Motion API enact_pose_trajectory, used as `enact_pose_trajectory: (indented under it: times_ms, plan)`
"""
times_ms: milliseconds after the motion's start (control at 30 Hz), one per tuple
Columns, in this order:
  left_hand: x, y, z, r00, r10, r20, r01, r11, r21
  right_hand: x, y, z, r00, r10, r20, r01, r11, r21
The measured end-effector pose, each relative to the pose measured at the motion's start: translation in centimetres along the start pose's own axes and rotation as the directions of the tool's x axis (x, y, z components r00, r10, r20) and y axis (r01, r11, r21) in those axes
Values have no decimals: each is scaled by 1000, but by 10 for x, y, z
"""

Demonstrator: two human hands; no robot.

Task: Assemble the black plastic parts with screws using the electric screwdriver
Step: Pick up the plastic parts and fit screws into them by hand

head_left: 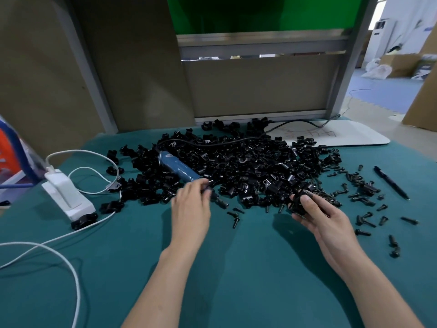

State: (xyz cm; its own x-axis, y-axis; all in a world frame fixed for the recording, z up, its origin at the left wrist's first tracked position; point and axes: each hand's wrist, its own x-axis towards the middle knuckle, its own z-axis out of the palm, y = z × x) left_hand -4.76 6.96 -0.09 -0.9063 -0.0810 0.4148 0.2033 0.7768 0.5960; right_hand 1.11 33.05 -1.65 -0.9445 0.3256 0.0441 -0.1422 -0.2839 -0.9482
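A large heap of black plastic parts covers the middle of the green table. The blue electric screwdriver lies across the heap's left side, its black tip pointing toward me. My left hand rests at the screwdriver's front end, fingers curled round its lower body. My right hand holds a black plastic part between thumb and fingers at the heap's near edge. Loose black screws lie scattered to the right.
A white power strip with white cables sits at the left. A black pen lies at the far right, and a white board behind the heap. Grey partition panels close off the back.
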Motion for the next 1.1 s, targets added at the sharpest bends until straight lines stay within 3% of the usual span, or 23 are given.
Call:
enact_pose_trajectory:
  times_ms: [133,233,300,367,433,500,567,700,800,1100]
  plan:
    - [11,-35,-22,939,-280,-202,299,951,73,0,2,-1,1000,-7,6,7,1000,-6]
    - [11,-43,-23,929,-313,-197,331,941,65,1,3,-2,1000,-12,7,12,1000,-18]
    - [10,-35,-18,966,-208,-153,218,975,50,1,3,-2,1000,-14,-2,14,1000,-18]
    - [5,-22,-9,1000,18,-25,-16,998,64,1,3,-2,1000,-17,-9,17,1000,-17]
    - [-2,-10,3,963,206,176,-223,971,81,1,3,-2,1000,-16,-10,16,1000,-10]
    - [-4,-7,14,910,254,328,-313,939,142,1,3,-1,1000,-17,-6,17,1000,1]
    - [-3,-7,18,908,213,361,-306,925,223,1,3,-1,1000,-17,-3,17,1000,9]
    - [0,-4,10,974,160,160,-203,929,310,1,2,-1,1000,-13,-2,13,1000,10]
    - [-1,-7,2,992,116,44,-124,952,279,1,2,-1,1000,-9,-4,9,1000,2]
    - [-3,-11,-3,997,71,-18,-65,969,238,1,0,1,1000,2,-29,-2,1000,9]
